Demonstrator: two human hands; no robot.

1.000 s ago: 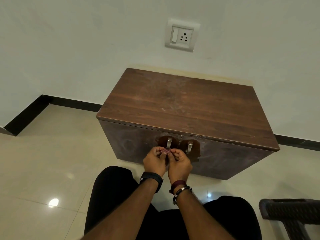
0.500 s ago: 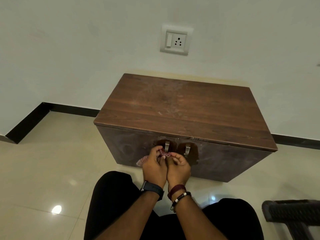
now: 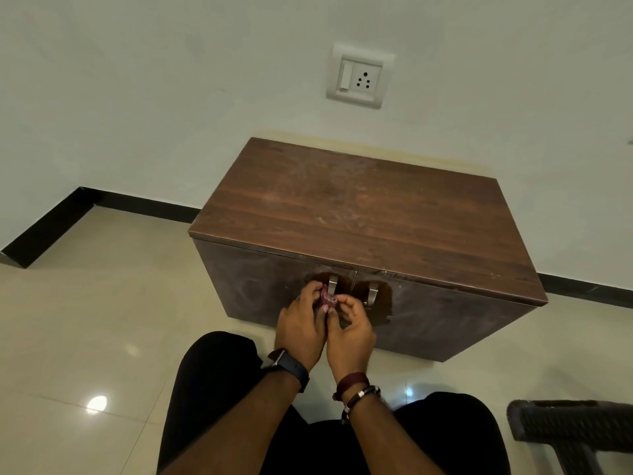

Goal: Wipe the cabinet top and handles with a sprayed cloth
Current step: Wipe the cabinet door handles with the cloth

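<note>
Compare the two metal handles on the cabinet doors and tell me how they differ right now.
The left handle has the cloth bunched against its lower end, held by both the left hand and right hand; the right handle stands untouched. The left handle's lower part is hidden by cloth and fingers; the right handle shows in full. Both are silvery, upright, and sit near the doors' meeting edge.

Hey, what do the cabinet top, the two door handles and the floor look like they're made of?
Cabinet top: wood or wood-look laminate, going by the brown plank grain; matt, with pale scuffs. Handles: probably brushed metal, silver-grey with a dull sheen. Floor: glossy beige tile, with grout lines and a mirrored lamp spot.
</note>
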